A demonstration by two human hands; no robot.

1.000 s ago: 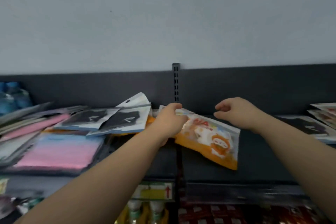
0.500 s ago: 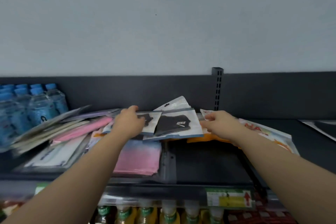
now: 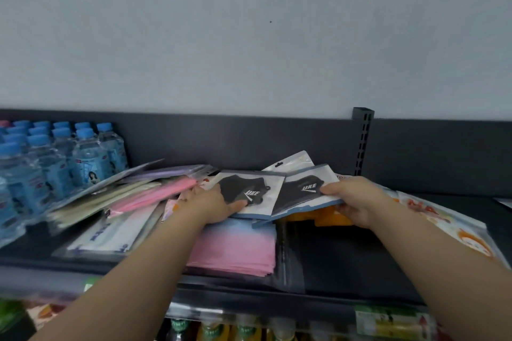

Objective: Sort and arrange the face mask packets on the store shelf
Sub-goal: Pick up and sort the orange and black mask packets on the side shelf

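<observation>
The shelf [image 3: 465,202] is the biggest thing in front of me, dark and long, with a dark back panel behind it. On its far left stand the water bottles [image 3: 55,163] with blue caps, which are not my business. Next to them, to the right, lies a loose pile of packets [image 3: 133,191], pink, cream and purple, leaning one over the other and not in order. Near the front edge, in the middle, there is a flat pink and blue packet stack [image 3: 235,246]. At the right, an orange cartoon packet [image 3: 448,224] lies partly under my right forearm.

The two things I work with are in the middle, a little farther back. The left black mask packet [image 3: 257,191] and the right black mask packet [image 3: 304,191] lie side by side and overlap at their inner edges. Both rest on top of other packets.

My left grip [image 3: 210,205] holds the left one at its near left corner, with the thumb on top. My right grip [image 3: 357,199] pinches the right one at its right edge, thumb above and fingers under. Whether the right one is a single packet or several together, I cannot tell.

I judge that I am at the step of collecting the same kind together. The next move should bring these two edge to edge into one neat stack, then find a free place on the shelf for it. The packets are thin and slippery, so I think the hold must be firm and the lift low.
</observation>
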